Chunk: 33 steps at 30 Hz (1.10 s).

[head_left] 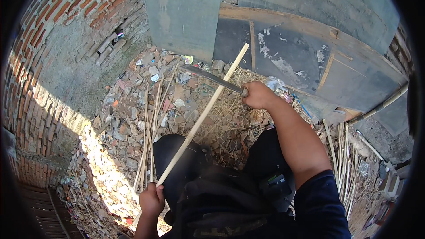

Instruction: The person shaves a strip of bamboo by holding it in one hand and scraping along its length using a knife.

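Note:
A long pale strip of split bamboo [199, 121] slants from the lower left up toward the far middle. Its near part is gripped by my left hand [152, 199], fingers closed round it beside my left knee. My right hand [258, 95] is closed round the handle of a machete [211, 78]. The dark blade points to the far left and crosses the strip near its upper end, apparently touching it. The blade's tip lies over the rubble. Most of the machete's handle is hidden in my fist.
Several thin bamboo strips [150, 137] lie left of my knees, and another bundle [345, 161] lies at the right. Rubble and litter [128, 119] cover the ground, with curled shavings [230, 124] between my legs. A brick wall [48, 102] bounds the left; grey panels [283, 53] stand ahead.

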{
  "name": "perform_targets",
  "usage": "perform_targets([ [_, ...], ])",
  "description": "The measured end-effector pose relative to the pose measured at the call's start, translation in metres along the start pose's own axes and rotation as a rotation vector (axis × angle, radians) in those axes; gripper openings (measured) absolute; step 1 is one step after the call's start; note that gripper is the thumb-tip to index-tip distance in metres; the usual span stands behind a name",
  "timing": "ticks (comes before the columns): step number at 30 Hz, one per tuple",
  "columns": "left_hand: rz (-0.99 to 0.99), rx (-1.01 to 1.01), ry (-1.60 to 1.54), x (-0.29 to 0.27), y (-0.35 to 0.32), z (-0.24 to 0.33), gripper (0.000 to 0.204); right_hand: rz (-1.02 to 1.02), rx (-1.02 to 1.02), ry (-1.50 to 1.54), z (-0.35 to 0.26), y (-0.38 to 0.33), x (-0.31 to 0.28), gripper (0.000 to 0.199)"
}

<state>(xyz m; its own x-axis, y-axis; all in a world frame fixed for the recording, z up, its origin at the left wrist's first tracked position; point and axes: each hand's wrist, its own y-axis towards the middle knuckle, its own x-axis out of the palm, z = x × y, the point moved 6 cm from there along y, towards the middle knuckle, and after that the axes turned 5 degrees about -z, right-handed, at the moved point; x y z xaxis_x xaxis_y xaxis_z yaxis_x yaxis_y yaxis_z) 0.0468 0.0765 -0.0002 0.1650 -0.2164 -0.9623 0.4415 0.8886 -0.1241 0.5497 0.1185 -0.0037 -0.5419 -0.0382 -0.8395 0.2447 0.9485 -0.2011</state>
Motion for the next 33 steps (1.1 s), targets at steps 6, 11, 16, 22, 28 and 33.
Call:
perform_targets([
  [6,0.128,0.067,0.004,-0.003,-0.001,-0.004,0.032,-0.166,-0.077,-0.093,-0.013,-0.002,0.007,0.027],
  [11,0.105,0.074,0.071,-0.005,0.009,0.007,0.033,-0.012,0.036,-0.049,0.044,0.015,0.012,0.031],
  [16,0.082,0.055,-0.008,-0.006,-0.001,-0.006,0.033,-0.039,-0.120,-0.005,-0.025,-0.008,-0.002,0.028],
  [22,0.116,0.098,0.018,-0.006,0.009,0.003,0.032,-0.034,0.145,0.178,0.044,0.006,-0.007,0.023],
  [28,0.048,0.074,-0.013,-0.004,0.010,-0.007,0.032,0.073,-0.035,0.059,0.020,0.000,-0.009,0.031],
  [33,0.095,0.083,-0.032,-0.004,0.005,-0.009,0.031,-0.065,-0.191,-0.192,-0.004,-0.007,-0.010,0.026],
])
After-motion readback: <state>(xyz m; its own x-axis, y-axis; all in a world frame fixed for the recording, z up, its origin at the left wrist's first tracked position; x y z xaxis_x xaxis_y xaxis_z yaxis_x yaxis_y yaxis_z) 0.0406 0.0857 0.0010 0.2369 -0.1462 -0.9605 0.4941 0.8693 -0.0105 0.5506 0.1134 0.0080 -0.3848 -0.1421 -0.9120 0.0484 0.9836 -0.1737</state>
